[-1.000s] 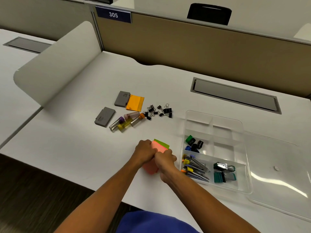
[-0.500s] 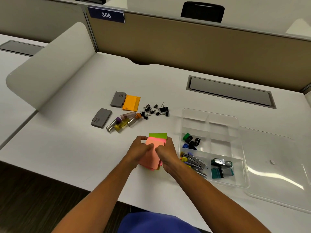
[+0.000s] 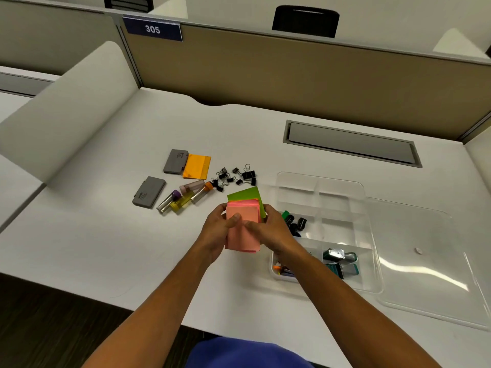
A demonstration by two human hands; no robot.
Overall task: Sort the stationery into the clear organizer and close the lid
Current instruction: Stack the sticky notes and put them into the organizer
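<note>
At desk centre, just above the white desktop (image 3: 93, 248), both hands hold a stack of sticky notes (image 3: 243, 235): pink sheets on top, a green sheet fanned out at 12 o'clock behind them. Left hand (image 3: 216, 231) grips the stack's 9 o'clock edge, fingers curled behind, thumb pressed on the pink face. Right hand (image 3: 268, 229) grips the 3 o'clock edge likewise, thumb on the face, meeting the left thumb. Clear organizer (image 3: 369, 208) sits at 3 o'clock of the hands, near; its lid (image 3: 430, 261) lies open flat at 3 o'clock of the tray. Compartments hold pencil sharpeners (image 3: 296, 221) and staplers (image 3: 341, 261). At 11 o'clock of the stack: binder clips (image 3: 236, 175), capped tubes (image 3: 186, 197), two grey cases (image 3: 148, 192), an orange pad (image 3: 197, 166). Partition label (image 3: 152, 29) reads 305.
</note>
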